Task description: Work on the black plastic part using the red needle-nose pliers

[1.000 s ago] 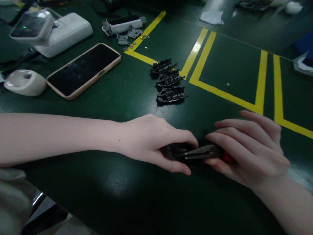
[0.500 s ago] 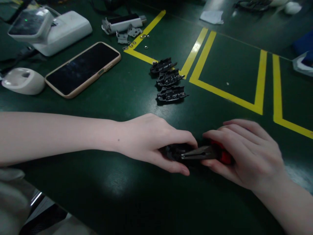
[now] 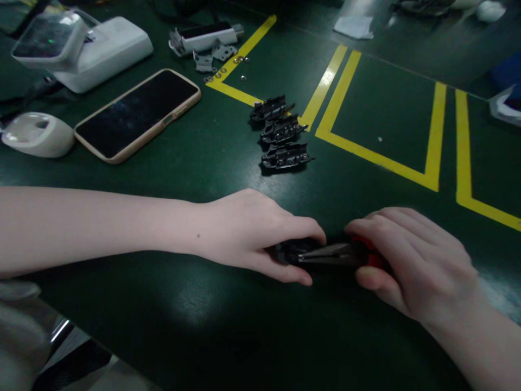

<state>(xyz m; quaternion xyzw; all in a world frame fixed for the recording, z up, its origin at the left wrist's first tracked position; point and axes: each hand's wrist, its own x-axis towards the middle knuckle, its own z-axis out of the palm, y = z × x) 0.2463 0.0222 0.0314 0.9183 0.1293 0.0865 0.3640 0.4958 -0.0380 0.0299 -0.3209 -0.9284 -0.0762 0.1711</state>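
Note:
My left hand [image 3: 268,233] is closed around a black moulded part [image 3: 287,251], gripping it between thumb and fingers low over the table. Most of that part is hidden by the hand. In my right hand [image 3: 419,260] is a pair of needle-nose pliers [image 3: 331,252] with red handles, its tips pointing left and reaching the black part. Whether the jaws hold something small there, I cannot tell. Beyond my left hand, three similar black plastic parts [image 3: 287,156] with small metal bits in them lie in a short column.
A phone [image 3: 138,115] lies at the left beside a cream rounded object [image 3: 38,134]. Behind it are a white device with a screen [image 3: 101,54], metal brackets [image 3: 204,62] and several small rings [image 3: 243,78]. Yellow tape [image 3: 378,157] marks the green table [image 3: 183,336].
The right hand's thumb has shifted down and right, away from the plier jaws, and the hand has moved slightly right. The plier tips have moved slightly left; the left hand is nearly still.

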